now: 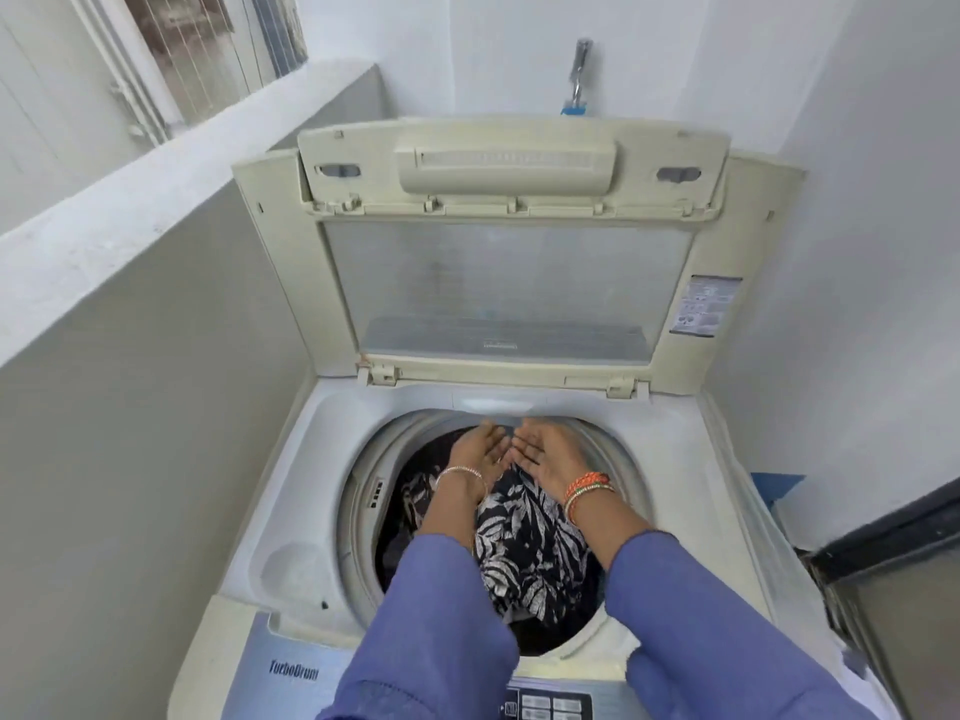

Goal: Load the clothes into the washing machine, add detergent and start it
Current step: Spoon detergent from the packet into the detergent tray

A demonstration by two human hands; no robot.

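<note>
Reaching: both arms stretch out over the round mouth of the washing machine point(291, 491), from the near side toward the far side.
Left hand: the left hand point(475, 452) is over the far part of the drum, palm turned up, fingers straight and loose. It holds nothing.
Right hand: the right hand point(548, 454) is just beside the left one, palm up too, fingers spread and relaxed. It holds nothing.
Hands together: the two hands are side by side, almost touching at the fingers.
Clothes: the clothes point(524, 543) lie down inside the drum, under the wrists. The top one is black with white leaf shapes. Darker cloth shows at the left of it.
Lid: the lid point(509, 283) stands up at the far side, open, with a see-through window in it.
Drum ring: a grey ring point(358, 511) goes around the hole.
Buttons: the control panel point(550, 706) is at the near edge, partly hidden by the sleeves.
Sleeves: both sleeves point(447, 615) are blue-purple.
Bangles: a thin pale bangle point(460, 472) is on the left wrist, and orange bangles point(587, 488) are on the right wrist.
Tap: a shiny tap point(579, 70) is on the far wall, above the lid.
Ledge: a white ledge point(156, 184) runs along the left, with a window past it.
</note>
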